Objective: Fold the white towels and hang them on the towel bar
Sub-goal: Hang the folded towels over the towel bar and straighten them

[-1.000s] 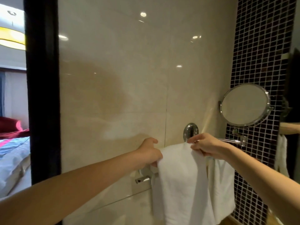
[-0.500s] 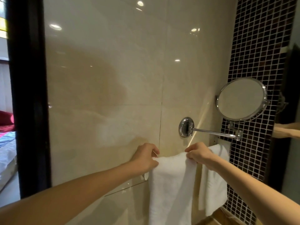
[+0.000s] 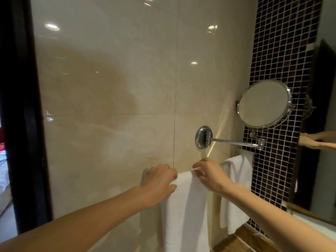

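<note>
One white towel (image 3: 234, 190) is already hung toward the right of the towel bar (image 3: 145, 174), and a second towel (image 3: 185, 211) is draped over it nearby, its top gripped by the left hand (image 3: 160, 180) and pinched by the right hand (image 3: 209, 176), so only straightening seems left.

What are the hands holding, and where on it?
Both hold the same white towel at its top fold: the left hand grips the left end of the fold, and the right hand pinches the right end.
</note>
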